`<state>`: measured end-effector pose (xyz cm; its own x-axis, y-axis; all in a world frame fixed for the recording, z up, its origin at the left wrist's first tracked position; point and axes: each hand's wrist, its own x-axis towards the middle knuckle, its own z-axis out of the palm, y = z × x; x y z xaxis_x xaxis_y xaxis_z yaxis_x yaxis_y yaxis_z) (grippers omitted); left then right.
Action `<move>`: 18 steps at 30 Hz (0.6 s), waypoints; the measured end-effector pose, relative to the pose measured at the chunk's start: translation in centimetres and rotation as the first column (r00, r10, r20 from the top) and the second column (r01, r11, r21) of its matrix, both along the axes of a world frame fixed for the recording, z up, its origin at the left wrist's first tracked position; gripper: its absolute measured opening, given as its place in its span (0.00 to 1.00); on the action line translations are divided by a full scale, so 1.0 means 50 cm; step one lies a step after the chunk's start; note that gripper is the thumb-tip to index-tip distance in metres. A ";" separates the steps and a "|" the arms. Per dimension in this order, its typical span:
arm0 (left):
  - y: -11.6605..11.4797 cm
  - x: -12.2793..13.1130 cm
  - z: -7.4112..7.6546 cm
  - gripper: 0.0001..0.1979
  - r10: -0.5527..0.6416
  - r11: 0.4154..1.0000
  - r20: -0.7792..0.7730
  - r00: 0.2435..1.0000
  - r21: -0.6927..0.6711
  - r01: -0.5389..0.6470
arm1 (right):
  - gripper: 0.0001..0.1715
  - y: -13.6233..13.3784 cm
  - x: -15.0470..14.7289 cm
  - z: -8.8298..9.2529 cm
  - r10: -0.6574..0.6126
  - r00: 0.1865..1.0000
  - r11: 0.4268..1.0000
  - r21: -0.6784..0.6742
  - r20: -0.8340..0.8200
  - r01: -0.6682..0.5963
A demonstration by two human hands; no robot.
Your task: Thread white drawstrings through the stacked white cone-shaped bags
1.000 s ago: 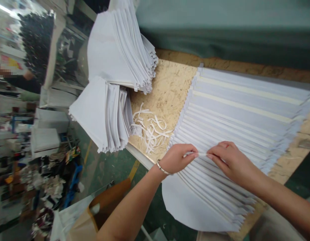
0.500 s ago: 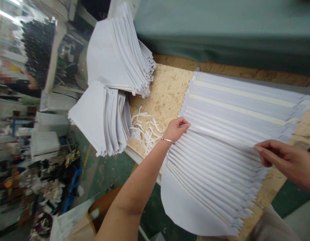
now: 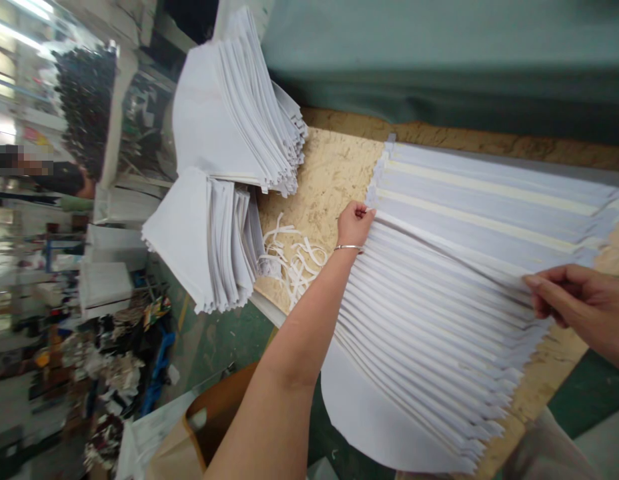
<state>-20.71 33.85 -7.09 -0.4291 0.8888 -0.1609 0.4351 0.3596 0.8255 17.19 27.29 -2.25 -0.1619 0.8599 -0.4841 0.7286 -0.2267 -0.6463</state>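
Observation:
A wide fanned stack of white cut sheets, paper or non-woven cloth, lies on a chipboard table. My left hand pinches one end of a top sheet's long edge at the stack's far side. My right hand grips the other end of that edge, near the stack's right side. Behind my left wrist lies a tangle of white offcut strips. Two stacks of folded white pieces sit beyond the strips.
A dark green cloth runs along the table's far side. A brown paper bag stands below the near edge, above a green floor. A blurred person and a heap of mixed goods lie far left.
My hands, close together on a strip at the stack's middle a second ago, have spread apart. The left moved to the far side, the right to the right side, with the sheet edge stretched between them.

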 end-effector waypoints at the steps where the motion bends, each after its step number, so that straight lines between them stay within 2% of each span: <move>1: 0.003 -0.001 -0.006 0.06 0.009 1.000 -0.016 1.000 0.009 -0.009 | 0.28 0.001 0.000 -0.003 -0.003 1.000 1.000 -0.020 -0.020 0.003; 3: 0.008 -0.003 -0.014 0.04 0.012 1.000 -0.024 1.000 0.013 -0.011 | 0.26 0.004 0.000 -0.006 -0.012 0.999 0.998 -0.070 -0.050 0.009; 9: 0.020 0.003 -0.024 0.03 0.030 0.999 -0.053 0.998 0.023 -0.029 | 0.24 0.017 -0.010 0.012 -0.058 0.998 0.996 -0.071 0.019 0.059; 12: 0.024 0.008 -0.028 0.03 0.060 0.998 -0.079 0.995 0.018 -0.059 | 0.25 0.022 -0.010 0.019 -0.077 0.996 0.993 -0.087 0.034 0.080; 18: 0.024 0.011 -0.033 0.02 0.045 0.999 -0.104 0.994 0.005 -0.045 | 0.27 0.025 0.004 0.016 -0.067 0.996 0.994 -0.083 0.054 0.071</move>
